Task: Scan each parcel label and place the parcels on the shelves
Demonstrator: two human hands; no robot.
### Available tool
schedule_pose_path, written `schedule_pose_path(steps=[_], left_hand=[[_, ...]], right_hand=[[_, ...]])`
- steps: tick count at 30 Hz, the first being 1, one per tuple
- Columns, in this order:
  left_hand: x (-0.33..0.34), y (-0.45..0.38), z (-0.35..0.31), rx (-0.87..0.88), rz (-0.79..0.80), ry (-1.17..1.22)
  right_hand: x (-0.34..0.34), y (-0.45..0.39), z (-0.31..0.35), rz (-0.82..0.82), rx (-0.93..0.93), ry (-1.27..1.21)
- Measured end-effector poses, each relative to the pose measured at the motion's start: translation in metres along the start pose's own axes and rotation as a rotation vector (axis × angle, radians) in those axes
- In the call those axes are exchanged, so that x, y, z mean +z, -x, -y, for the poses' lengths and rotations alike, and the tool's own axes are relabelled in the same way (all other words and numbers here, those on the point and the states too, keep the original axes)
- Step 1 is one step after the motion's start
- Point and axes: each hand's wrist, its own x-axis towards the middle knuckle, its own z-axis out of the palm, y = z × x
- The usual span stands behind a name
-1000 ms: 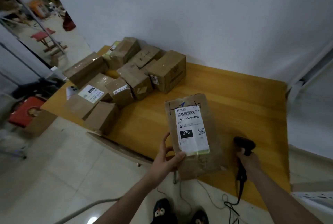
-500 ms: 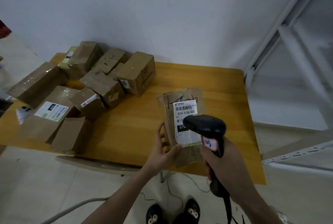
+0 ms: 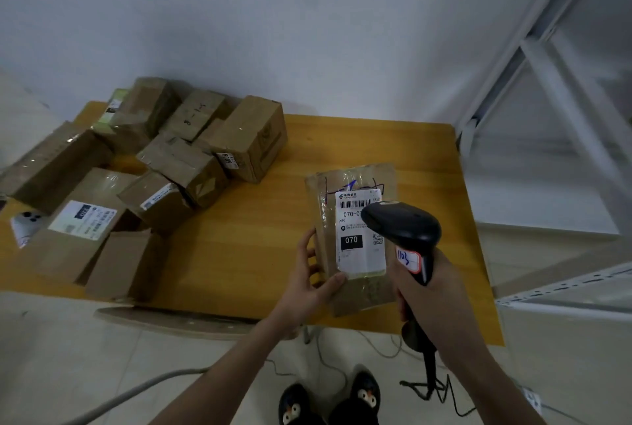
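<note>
Left hand (image 3: 309,276) grips flat parcel (image 3: 355,284) by its left edge, held above table (image 3: 273,253), label (image 3: 359,236) facing up. Right hand (image 3: 431,291) clenched round scanner (image 3: 403,229) handle, scanner head over label's right side. Box pile (image 3: 191,158) at table's left; shelf frame (image 3: 547,82) right
</note>
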Motion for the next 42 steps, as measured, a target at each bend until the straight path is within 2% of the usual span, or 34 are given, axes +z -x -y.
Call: schedule_pose_path(steps=[5, 9, 12, 15, 22, 25, 27, 28, 31, 33, 36, 39, 42], left_hand=[[0.005, -0.002, 0.000, 0.003, -0.030, -0.006], [0.010, 0.000, 0.002, -0.024, -0.076, 0.031], [0.017, 0.003, 0.003, -0.041, -0.134, 0.029], [0.025, 0.007, 0.005, -0.057, -0.178, 0.050], [0.039, 0.016, 0.005, -0.067, -0.235, 0.058], [0.044, 0.019, 0.001, -0.060, -0.231, 0.064], [0.045, 0.022, -0.002, -0.057, -0.220, 0.065], [0.046, 0.024, -0.004, -0.055, -0.211, 0.063], [0.046, 0.030, -0.010, -0.044, -0.179, 0.044], [0.047, 0.038, -0.013, -0.024, -0.149, 0.029], [0.049, 0.055, -0.018, -0.006, -0.096, 0.011], [0.049, 0.079, -0.019, -0.012, -0.038, 0.015], [0.046, 0.104, -0.018, 0.003, 0.020, 0.017]], right_hand=[[-0.028, -0.025, -0.023, -0.045, 0.009, 0.010], [-0.046, -0.078, -0.089, -0.096, 0.136, 0.080], [-0.054, -0.124, -0.149, -0.025, 0.301, 0.121], [-0.055, -0.152, -0.190, 0.042, 0.368, 0.138], [-0.053, -0.173, -0.216, 0.034, 0.330, 0.142], [-0.054, -0.163, -0.201, -0.175, 0.308, 0.337], [-0.059, -0.150, -0.179, -0.320, 0.161, 0.436], [-0.061, -0.142, -0.163, -0.325, 0.045, 0.396], [-0.070, -0.115, -0.117, -0.106, -0.179, 0.173], [-0.071, -0.093, -0.092, 0.082, -0.205, 0.005], [-0.066, -0.064, -0.077, 0.280, -0.190, -0.080], [-0.057, -0.033, -0.075, 0.359, -0.113, -0.260], [-0.053, 0.002, -0.083, 0.334, -0.087, -0.308]])
